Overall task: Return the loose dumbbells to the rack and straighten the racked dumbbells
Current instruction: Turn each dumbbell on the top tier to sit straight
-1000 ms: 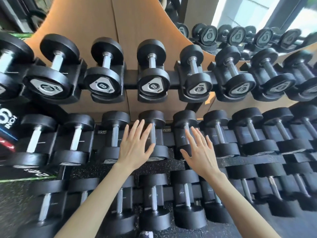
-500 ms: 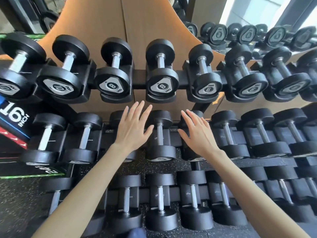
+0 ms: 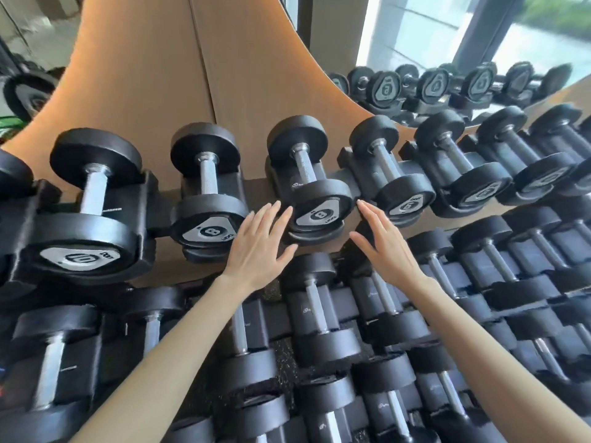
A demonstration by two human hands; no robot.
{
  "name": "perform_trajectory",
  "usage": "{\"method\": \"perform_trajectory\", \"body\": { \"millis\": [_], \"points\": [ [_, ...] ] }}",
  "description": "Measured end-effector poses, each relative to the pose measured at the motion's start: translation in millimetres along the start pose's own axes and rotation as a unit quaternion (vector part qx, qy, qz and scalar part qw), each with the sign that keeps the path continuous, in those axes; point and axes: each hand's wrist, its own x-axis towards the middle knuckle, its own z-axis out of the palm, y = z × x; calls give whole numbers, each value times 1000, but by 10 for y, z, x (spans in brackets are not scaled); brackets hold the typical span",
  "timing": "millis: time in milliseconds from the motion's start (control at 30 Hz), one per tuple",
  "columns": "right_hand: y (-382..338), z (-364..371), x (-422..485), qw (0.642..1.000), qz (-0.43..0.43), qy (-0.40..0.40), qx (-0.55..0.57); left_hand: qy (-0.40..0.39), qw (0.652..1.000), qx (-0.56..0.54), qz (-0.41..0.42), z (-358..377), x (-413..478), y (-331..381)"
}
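L hand (image 3: pixel 259 247) & R hand (image 3: pixel 387 251) are both hovering open, fingers straight, holding nothing, flanking the front head of the 8 dumbbell (image 3: pixel 315 193), which is sitting on the rack (image 3: pixel 150 190), top tier. Prob. heavy, rigid, w/ grippy heads; best gripped by the knurled handle (image 3: pixel 303 164).

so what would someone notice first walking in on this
Two bare hands, the left hand and the right hand, are held out open-fingered at centre, flanking the front head of a black round-headed dumbbell marked 8 on the top tier. Rows of matching steel-handled dumbbells fill the black tiered rack around them, and a larger black dumbbell marked 10 looms at the left.
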Motion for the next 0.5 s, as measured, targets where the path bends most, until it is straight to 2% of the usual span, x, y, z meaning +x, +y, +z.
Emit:
{"method": "perform_trajectory", "body": {
  "millis": [233,367,433,500],
  "points": [
    [410,210,589,996,59,-19,57,61,994,-79,37,289,637,-100],
    [637,430,854,994,34,-36,97,71,987,-136,35,452,954,60],
    [686,519,928,987,18,-29,158,117,983,-137,46,540,1110,140],
    [746,632,962,970,-6,-5,245,201,970,-128,56,632,1243,134]
  ]
}}
